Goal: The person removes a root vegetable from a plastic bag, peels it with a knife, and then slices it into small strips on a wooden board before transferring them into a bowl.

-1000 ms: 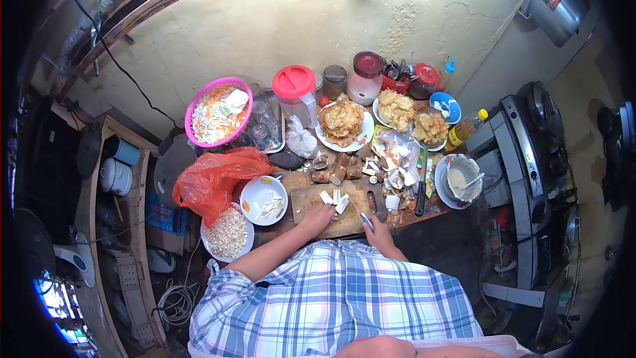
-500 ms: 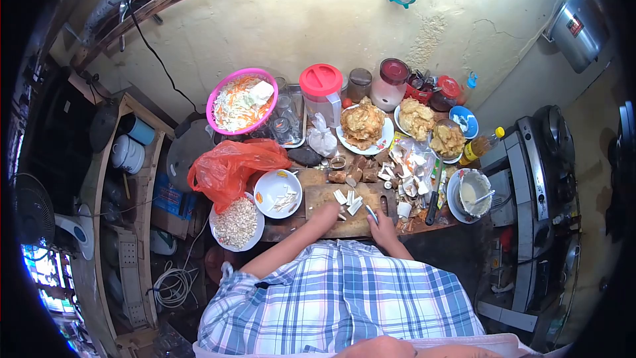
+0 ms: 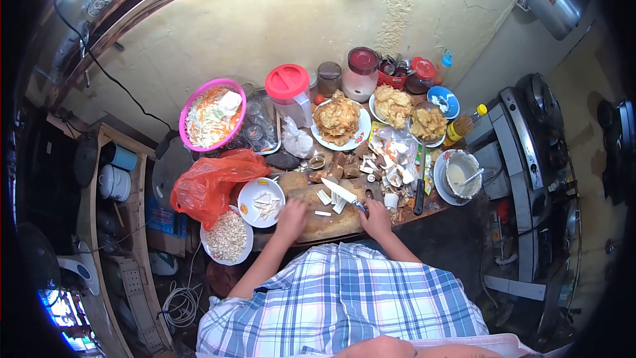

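My right hand (image 3: pixel 376 219) grips a knife (image 3: pixel 339 190) at the right side of the wooden cutting board (image 3: pixel 324 229). Its blade points up and left, above white cut strips (image 3: pixel 338 202) on the board. One short strip (image 3: pixel 322 213) lies apart, nearer to me. Over the board's left edge, my left hand (image 3: pixel 293 217) rests beside a white bowl (image 3: pixel 245 189) that holds similar white pieces (image 3: pixel 266 206). Its fingers are loosely bent and slightly apart, with nothing visible in them.
Left are a plate of chopped white bits (image 3: pixel 226 237), a red plastic bag (image 3: pixel 212 182) and a pink basin (image 3: pixel 182 122). Behind the board lie brown root chunks (image 3: pixel 342 164). Peelings (image 3: pixel 395 166), a black-handled knife (image 3: pixel 419 197) and a batter bowl (image 3: pixel 464 171) stand right.
My left hand has moved left from the strips to beside the bowl, which shows more white pieces. The knife now points left over the board. The view has shifted right.
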`<action>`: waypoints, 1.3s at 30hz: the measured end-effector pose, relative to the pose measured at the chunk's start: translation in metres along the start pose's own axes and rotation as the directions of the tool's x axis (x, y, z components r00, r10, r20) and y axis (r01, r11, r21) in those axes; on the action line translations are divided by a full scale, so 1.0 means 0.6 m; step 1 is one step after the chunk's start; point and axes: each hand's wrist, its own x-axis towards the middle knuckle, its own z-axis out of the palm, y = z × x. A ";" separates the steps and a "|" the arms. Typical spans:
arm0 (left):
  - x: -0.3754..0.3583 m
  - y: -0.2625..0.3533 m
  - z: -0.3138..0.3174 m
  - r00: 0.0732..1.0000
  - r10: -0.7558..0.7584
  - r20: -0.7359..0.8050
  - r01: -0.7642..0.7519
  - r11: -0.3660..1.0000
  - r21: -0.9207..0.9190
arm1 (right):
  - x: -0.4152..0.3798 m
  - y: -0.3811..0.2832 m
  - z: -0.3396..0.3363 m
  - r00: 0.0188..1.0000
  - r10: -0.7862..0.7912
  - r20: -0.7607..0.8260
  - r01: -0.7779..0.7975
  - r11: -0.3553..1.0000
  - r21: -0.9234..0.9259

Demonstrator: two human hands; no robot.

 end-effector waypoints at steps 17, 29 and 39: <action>0.053 -0.004 -0.046 0.834 -0.261 -0.486 0.469 0.799 0.376 | -0.024 0.054 -0.062 0.927 0.258 0.271 -0.331 0.904 0.270; 0.072 0.010 0.090 0.951 -0.308 0.011 0.307 0.948 -0.086 | -0.019 0.029 -0.047 0.795 0.046 0.604 -0.080 0.996 0.030; 0.005 0.024 0.094 0.911 -0.407 -0.068 0.381 0.894 -0.237 | -0.016 -0.003 0.009 0.894 0.136 0.426 -0.146 0.989 -0.010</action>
